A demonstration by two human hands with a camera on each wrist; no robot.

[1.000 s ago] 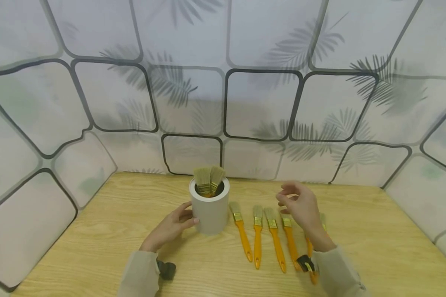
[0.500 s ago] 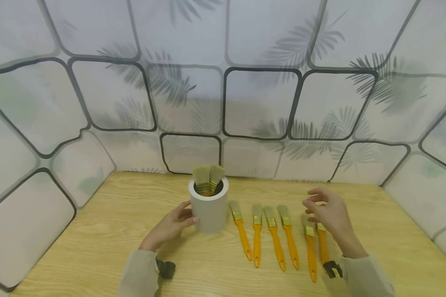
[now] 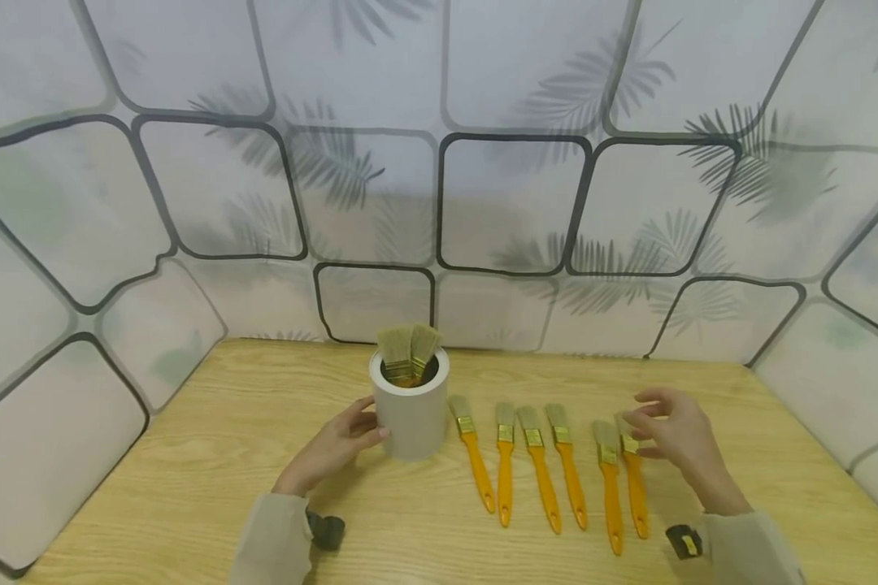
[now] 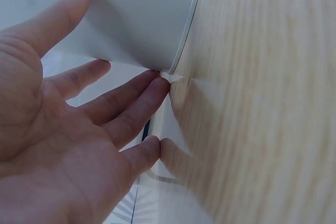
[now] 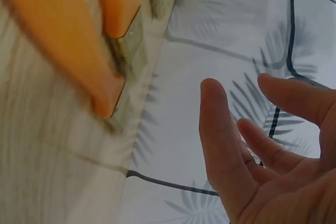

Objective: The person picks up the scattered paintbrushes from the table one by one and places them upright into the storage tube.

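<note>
Six orange-handled brushes [image 3: 544, 479] now lie in full row on the counter [image 3: 212, 487], because I have swung the right hand [image 3: 676, 435] off the fourth one and out to the row's far right end. It hangs by the rightmost brush [image 3: 636, 491], thumb and fingers loosely bent with a gap between them, holding nothing; I judge that brush reachable but not yet taken. Meanwhile my left hand [image 3: 336, 443] has stayed beside the white container [image 3: 410, 426], thumb against its wall and fingers extended low along its side, steadying rather than gripping as I read it. Two more brushes [image 3: 394, 348] stand bristles-up in the container, fanned toward the back of its mouth and taking up part of the space inside the rim. The leftmost brush [image 3: 478, 467] lies just beside the container. Behind everything rises the leaf-patterned backdrop [image 3: 512, 211], near the container's back. From the head view, my right fingers cover part of the rightmost bristles, so any contact there I cannot tell.
</note>
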